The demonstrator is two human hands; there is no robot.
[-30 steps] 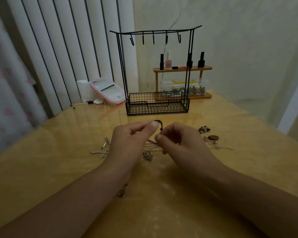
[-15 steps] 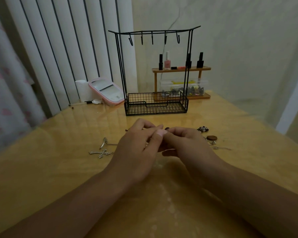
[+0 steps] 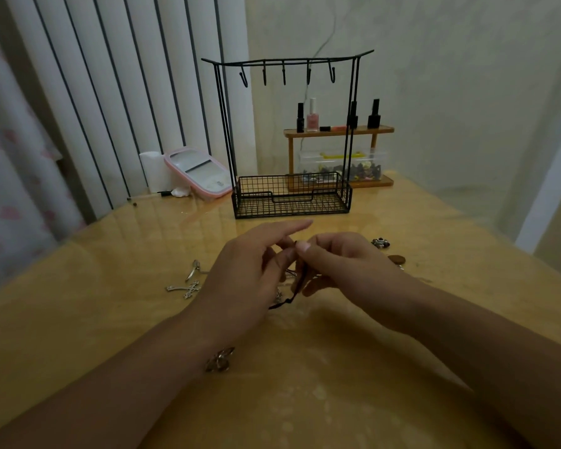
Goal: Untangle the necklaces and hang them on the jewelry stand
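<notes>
Both hands meet over the table [image 3: 434, 319], in front of the stand [image 3: 289, 131]. Right hand [image 3: 347, 270]: thumb and fingers pinch a dark cord [image 3: 300, 280] at its top end; the cord hangs down between the hands and its tail touches the table. Left hand [image 3: 246, 280]: index finger straight, pointing forward; lower fingers curl at the cord, contact hidden, so grip cannot be told. Silver chain shows faintly beneath the hands, tangled. Cross pendant [image 3: 185, 289] and a clasp [image 3: 193, 268] lie left of the left hand. Charm [image 3: 380, 243] and brown disc [image 3: 396, 259] lie right of the right hand. Another pendant [image 3: 220, 359] lies by the left wrist. Stand's hooks [image 3: 284, 76] are bare; its basket [image 3: 292, 199] sits on the table.
</notes>
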